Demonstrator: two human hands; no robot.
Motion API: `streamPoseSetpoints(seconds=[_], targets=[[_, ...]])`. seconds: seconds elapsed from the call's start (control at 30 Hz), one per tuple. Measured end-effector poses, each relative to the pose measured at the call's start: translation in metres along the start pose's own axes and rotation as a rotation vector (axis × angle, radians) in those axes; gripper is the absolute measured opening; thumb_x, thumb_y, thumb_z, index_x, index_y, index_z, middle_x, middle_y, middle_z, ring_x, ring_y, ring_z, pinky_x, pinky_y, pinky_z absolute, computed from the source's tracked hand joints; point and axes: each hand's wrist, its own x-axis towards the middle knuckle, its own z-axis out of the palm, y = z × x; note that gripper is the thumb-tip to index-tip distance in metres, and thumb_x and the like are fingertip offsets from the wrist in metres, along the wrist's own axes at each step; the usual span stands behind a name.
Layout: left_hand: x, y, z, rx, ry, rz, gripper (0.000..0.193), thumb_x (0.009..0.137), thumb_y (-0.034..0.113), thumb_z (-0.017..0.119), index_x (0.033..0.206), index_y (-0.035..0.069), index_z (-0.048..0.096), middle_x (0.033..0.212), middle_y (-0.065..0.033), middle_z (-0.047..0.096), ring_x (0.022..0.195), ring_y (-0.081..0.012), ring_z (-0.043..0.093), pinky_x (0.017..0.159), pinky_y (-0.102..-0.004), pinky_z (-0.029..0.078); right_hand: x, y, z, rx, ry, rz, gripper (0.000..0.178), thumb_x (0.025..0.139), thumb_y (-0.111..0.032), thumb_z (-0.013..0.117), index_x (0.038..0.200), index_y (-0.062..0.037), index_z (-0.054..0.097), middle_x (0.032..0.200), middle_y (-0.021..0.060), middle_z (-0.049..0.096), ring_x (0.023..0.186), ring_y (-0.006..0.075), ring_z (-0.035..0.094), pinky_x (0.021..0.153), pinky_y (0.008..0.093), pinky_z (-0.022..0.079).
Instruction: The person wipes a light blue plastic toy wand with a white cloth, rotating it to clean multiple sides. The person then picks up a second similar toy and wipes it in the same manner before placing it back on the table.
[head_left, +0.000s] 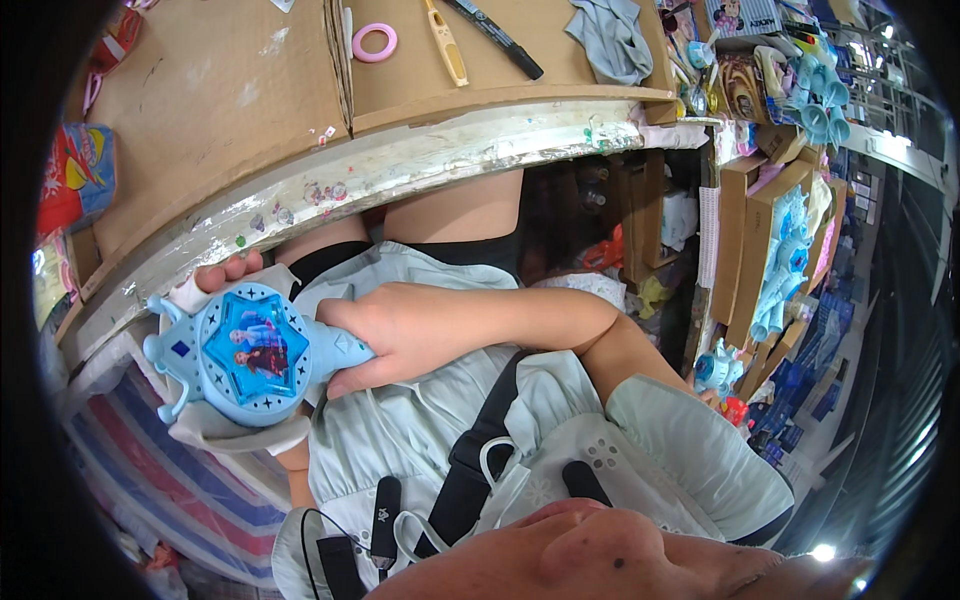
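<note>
A light blue toy wand [250, 355] with a star-shaped head and a picture in its middle lies over my lap, below the table's edge. My right hand [395, 330] grips the wand's handle. My left hand [228, 272] is mostly hidden behind the wand's head, only fingertips showing above it; it holds a pale grey cloth [235, 432] under and around the head. Both hands sit close against my light shirt.
A cardboard-topped table [230, 90] curves above, carrying a pink tape ring [374, 42], a yellow cutter [445, 45], a black marker [500, 40] and a grey cloth [612, 40]. Cardboard boxes of blue toys [780, 250] stand at the right. Striped sacking [150, 470] lies lower left.
</note>
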Motion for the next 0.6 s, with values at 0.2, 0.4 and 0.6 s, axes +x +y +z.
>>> streamPoseSetpoints(seconds=[0.2,0.4,0.6], targets=[[0.003,-0.007,0.003,0.007,-0.113,0.111,0.034,0.097,0.04,0.047,0.111,0.012,0.061,0.107,-0.0053,0.058,0.111,-0.0242,0.052,0.104,-0.0462,0.034,-0.002,0.004,-0.004,0.081,-0.064,0.001,0.049,0.081,-0.042,0.071,0.094,-0.0016,0.048,0.07,0.0177,0.062,0.066,0.0389,0.061,0.056,0.0434,0.047],[0.017,-0.001,0.001,0.018,-0.22,0.074,0.04,0.096,0.041,0.047,0.122,0.012,0.055,0.113,-0.0086,0.058,0.113,-0.0284,0.051,0.103,-0.0492,0.032,0.006,0.012,-0.016,0.285,-0.118,-0.029,0.047,0.079,-0.041,0.072,0.096,-0.0018,0.053,0.078,0.0196,0.064,0.075,0.0388,0.063,0.063,0.0428,0.049],[0.023,0.015,-0.004,0.057,-0.072,0.051,0.04,0.096,0.037,0.046,0.122,0.008,0.055,0.115,-0.0089,0.058,0.116,-0.0278,0.05,0.105,-0.0458,0.034,0.025,0.023,-0.009,0.178,0.005,-0.048,0.05,0.075,-0.045,0.073,0.096,-0.0026,0.056,0.079,0.0204,0.065,0.077,0.0389,0.064,0.065,0.0445,0.05]])
